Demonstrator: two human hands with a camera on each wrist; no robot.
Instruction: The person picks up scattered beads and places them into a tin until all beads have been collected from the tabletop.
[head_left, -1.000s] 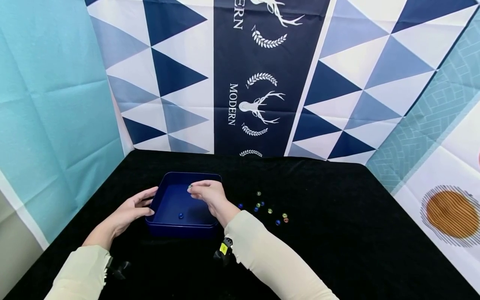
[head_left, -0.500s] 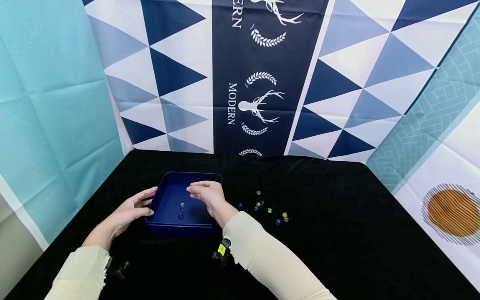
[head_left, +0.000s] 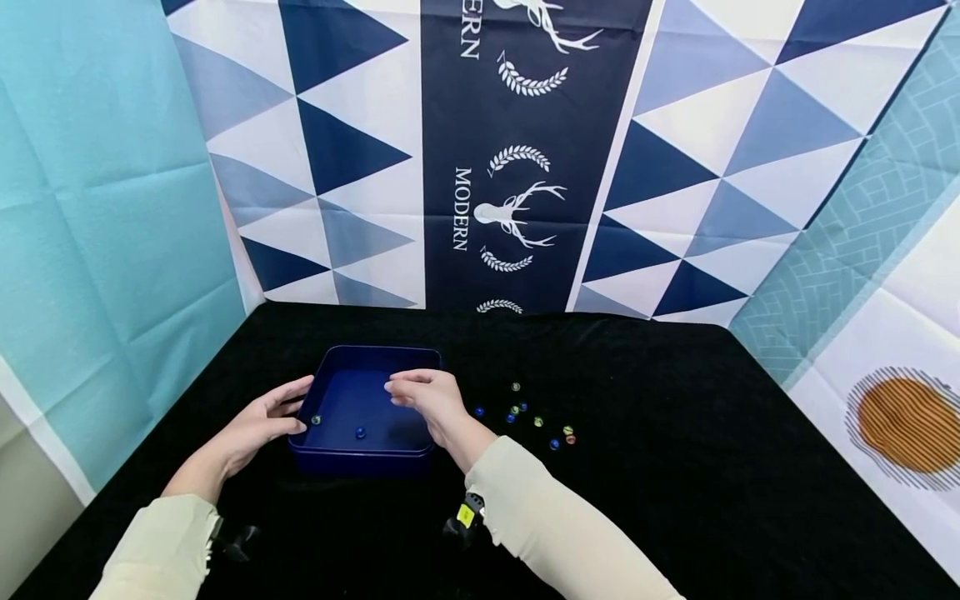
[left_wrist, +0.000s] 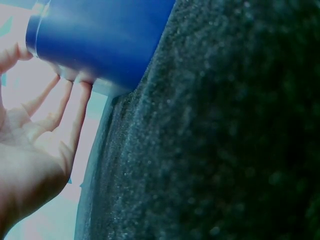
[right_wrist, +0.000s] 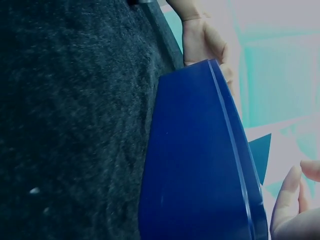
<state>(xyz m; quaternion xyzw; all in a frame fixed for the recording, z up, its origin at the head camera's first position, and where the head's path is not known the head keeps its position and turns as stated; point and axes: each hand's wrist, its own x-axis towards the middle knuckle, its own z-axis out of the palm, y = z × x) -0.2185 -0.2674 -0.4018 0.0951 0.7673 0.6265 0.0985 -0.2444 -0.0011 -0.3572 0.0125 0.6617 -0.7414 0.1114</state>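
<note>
In the head view a dark blue rectangular box [head_left: 360, 463] stands open-topped on the black cloth. Inside lie two glass marbles: a blue marble [head_left: 360, 432] near the front and a yellow-green marble [head_left: 316, 420] by the left wall. My left hand [head_left: 258, 427] rests its fingertips against the box's left side, thumb near the rim; the left wrist view shows those fingers [left_wrist: 79, 107] nearly straight. Above the box's right part hovers my right hand [head_left: 433, 402]. Its thumb and forefinger are close together, with no marble visible between them.
Several loose marbles, blue, yellow-green and one orange marble [head_left: 571, 440], lie on the black cloth [head_left: 675, 467] right of the box. Patterned fabric [head_left: 495, 167] hangs behind the table, with pale blue fabric [head_left: 112, 208] on the left.
The right hand has let go of a marble, which dropped into the box and rolled left to the wall. That hand has since shifted slightly right. The left hand stays put.
</note>
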